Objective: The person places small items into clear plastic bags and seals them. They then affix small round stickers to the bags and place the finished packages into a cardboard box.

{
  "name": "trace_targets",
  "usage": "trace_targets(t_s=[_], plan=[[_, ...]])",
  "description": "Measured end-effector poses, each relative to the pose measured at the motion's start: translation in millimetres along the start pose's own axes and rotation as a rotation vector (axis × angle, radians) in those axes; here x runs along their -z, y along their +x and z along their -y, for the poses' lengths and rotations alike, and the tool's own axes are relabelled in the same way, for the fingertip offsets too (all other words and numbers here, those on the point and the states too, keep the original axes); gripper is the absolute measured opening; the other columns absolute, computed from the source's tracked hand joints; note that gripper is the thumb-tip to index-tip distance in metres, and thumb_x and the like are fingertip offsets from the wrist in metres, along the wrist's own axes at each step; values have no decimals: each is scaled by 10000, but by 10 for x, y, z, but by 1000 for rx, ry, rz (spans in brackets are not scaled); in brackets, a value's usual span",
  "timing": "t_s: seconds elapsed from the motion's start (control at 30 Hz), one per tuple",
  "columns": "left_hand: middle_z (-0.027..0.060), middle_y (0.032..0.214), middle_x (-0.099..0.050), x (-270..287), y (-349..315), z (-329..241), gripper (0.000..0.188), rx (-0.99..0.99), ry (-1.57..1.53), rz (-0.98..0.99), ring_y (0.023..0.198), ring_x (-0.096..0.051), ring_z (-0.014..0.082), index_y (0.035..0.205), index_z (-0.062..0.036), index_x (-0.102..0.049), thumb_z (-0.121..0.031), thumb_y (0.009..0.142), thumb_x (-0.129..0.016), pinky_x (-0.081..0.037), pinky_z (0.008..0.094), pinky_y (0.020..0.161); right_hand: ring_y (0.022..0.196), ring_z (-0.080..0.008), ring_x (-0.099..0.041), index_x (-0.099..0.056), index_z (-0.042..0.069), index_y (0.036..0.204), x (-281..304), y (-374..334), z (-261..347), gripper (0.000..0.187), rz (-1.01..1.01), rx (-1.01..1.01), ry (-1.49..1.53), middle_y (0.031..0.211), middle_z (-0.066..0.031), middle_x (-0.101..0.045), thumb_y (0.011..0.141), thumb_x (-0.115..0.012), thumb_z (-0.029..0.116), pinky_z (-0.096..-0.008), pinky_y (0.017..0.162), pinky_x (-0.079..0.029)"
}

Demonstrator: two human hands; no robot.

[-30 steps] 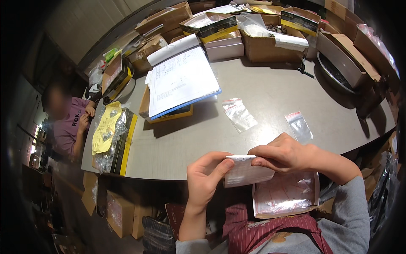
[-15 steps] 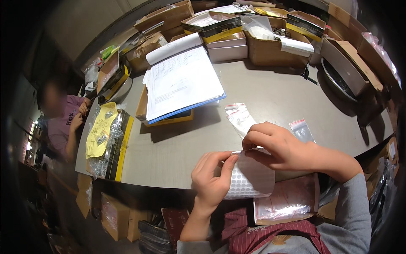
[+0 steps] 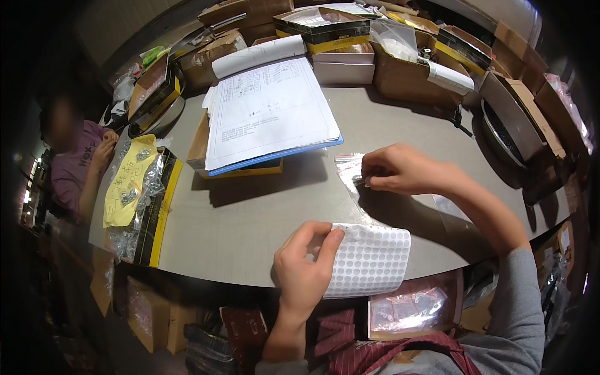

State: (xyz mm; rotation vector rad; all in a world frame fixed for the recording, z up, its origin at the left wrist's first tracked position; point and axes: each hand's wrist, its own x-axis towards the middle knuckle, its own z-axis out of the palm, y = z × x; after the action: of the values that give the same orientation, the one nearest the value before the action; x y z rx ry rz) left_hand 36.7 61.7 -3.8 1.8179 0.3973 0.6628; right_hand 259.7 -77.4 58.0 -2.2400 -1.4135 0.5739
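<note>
My left hand (image 3: 304, 265) pinches the left edge of a white sheet of round grey stickers (image 3: 372, 265) between thumb and fingers, over the table's near edge. The sheet bows slightly. Farther off, my right hand (image 3: 400, 170) bends over a small clear zip bag (image 3: 347, 164) with a red-lined top, lying on the table. Its thumb and fingers are pinched together at the bag; whatever is between them is too small to tell. Partly under my right forearm lies a second clear bag (image 3: 449, 209). In front of my body sits an open box of red-edged clear bags (image 3: 409, 309).
A blue clipboard with papers (image 3: 269, 119) rests on a black-and-yellow box. To the left stands a box of bagged parts with a yellow note (image 3: 131, 181). Cartons (image 3: 400, 78) line the far edge, and a round dish (image 3: 497, 119) leans at the right. A person (image 3: 78, 159) sits at the left.
My right hand has left the sticker sheet and moved forward to the small zip bag. My left hand still holds the sheet, which now shows more of its face.
</note>
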Motion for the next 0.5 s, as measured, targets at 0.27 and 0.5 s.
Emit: trace_targets(t_s=[0.27, 0.5], plan=[[92, 804, -722, 23, -6, -27, 162, 23, -20, -2, 695, -694, 159, 928, 3, -715, -138, 886, -783, -518, 271, 626, 780, -405, -650, -651, -34, 982, -27, -83, -169, 314, -126, -82, -234, 847, -226, -675, 903, -737, 258, -460, 705, -505], [86, 803, -726, -12, -10, -14, 181, 1, 38, 8, 677, -680, 156, 943, -7, -715, -162, 885, -790, -511, 277, 621, 869, -390, -670, -667, 6, 969, 251, -333, -168, 285, -109, -205, -302, 872, -202, -696, 873, -734, 266, -464, 771, -519]])
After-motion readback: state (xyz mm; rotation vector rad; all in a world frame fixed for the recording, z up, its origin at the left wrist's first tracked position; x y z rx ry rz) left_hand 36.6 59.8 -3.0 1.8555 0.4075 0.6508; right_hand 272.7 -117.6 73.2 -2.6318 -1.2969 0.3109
